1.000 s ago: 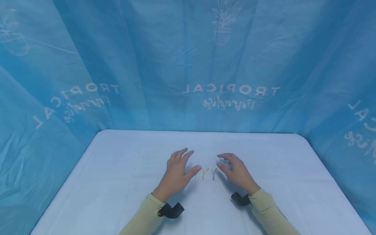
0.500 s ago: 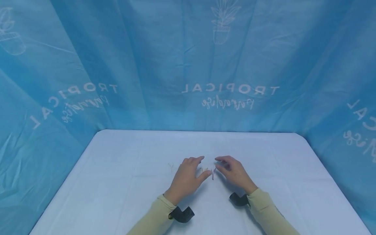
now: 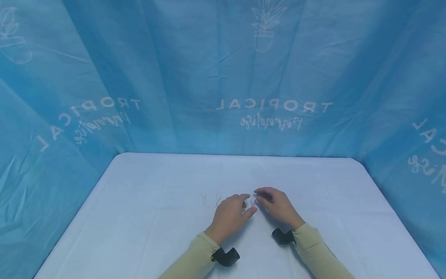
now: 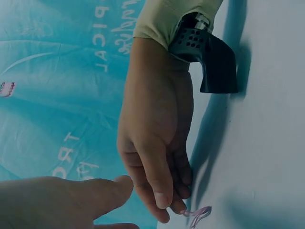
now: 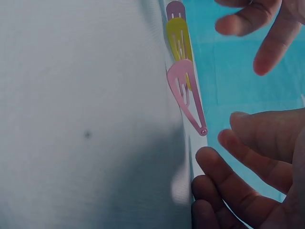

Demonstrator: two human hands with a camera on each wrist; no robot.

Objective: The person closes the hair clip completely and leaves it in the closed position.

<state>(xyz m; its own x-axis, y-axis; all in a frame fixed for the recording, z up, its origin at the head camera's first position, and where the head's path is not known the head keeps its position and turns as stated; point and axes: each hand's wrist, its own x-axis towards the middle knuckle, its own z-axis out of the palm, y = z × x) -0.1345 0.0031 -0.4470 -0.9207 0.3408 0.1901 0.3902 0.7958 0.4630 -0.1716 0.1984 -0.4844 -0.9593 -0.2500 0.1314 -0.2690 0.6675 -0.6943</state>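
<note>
"Where did the pink clip (image 5: 183, 68) lie?"

"On the table (image 3: 139, 232), between the hands, just beside the right grip's (image 3: 277, 206) fingertips; whether they touched it, I couldn't tell."

"Was either grip pinching it?"

"Neither seemed to be. The right was loosely curved, thumb apart from forefinger; the left grip (image 3: 232, 216) was spread, its thumb near the clip."

"And the others?"

"Yellow (image 5: 176, 26) and purple clips (image 5: 176, 9) lined up to the left."
</note>
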